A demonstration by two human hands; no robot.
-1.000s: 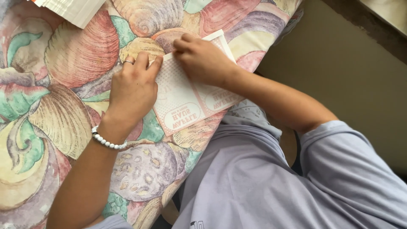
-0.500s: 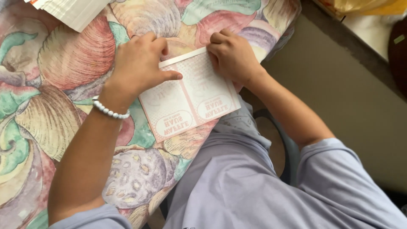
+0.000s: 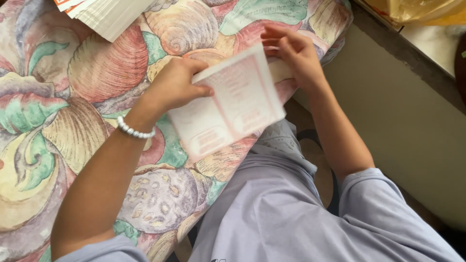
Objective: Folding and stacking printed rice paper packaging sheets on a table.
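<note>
Two bare hands, the left hand (image 3: 174,85) at ten o'clock and the right hand (image 3: 296,56) at one o'clock, share one folded paper sheet (image 3: 228,104), with one paper stack (image 3: 109,14) at eleven o'clock, one bead bracelet (image 3: 135,131) and one shell-patterned cloth (image 3: 58,106).

- White paper sheet with red print (image 3: 228,104): smeared by motion blur, print unreadable; its far edge covers the palm of the right hand (image 3: 296,56).
- Left hand (image 3: 177,85): fingertips tucked behind the sheet, out of sight.
- Stack of white paper sheets (image 3: 109,14) at 11 o'clock: cut off by the top edge.
- Yellow plastic bag (image 3: 417,9) at 1 o'clock: cropped by the top edge; contents cannot be made out.
- Shell-patterned pastel cloth (image 3: 73,97): runs off the left and top edges.
</note>
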